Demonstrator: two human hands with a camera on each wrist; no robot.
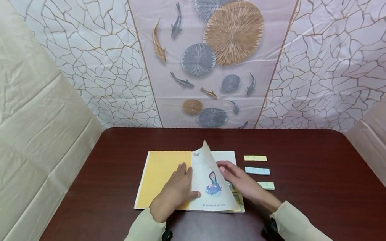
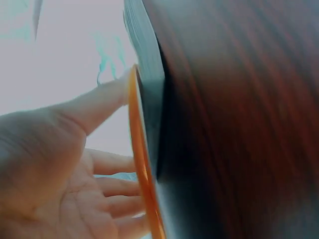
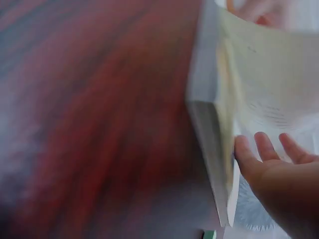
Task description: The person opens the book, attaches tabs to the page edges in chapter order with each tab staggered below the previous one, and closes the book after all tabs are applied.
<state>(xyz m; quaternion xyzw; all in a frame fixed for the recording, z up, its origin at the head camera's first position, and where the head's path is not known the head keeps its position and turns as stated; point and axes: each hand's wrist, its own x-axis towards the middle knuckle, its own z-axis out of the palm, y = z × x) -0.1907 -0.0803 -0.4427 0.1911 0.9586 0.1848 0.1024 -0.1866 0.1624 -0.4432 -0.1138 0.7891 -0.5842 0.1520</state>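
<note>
An open picture book [image 1: 167,168] lies on the table, its left side a plain yellow page. My left hand [image 1: 177,187] rests with spread fingers across the yellow side and the gutter, its thumb on a white page. That white page [image 1: 216,189], printed with a small blue figure, stands partly lifted and curls up at its top corner. Behind its right edge is my right hand [image 1: 237,179], its fingertips partly hidden in the head view. In the right wrist view the right fingers [image 3: 266,147] extend loosely against the book's inner pages.
Right of the book, a yellow paper strip [image 1: 255,158], a blue strip [image 1: 257,171] and a green strip [image 1: 267,185] lie in a column. The dark red-brown table [image 1: 99,190] extends around them. A patterned curtain [image 1: 204,92] hangs behind its far edge.
</note>
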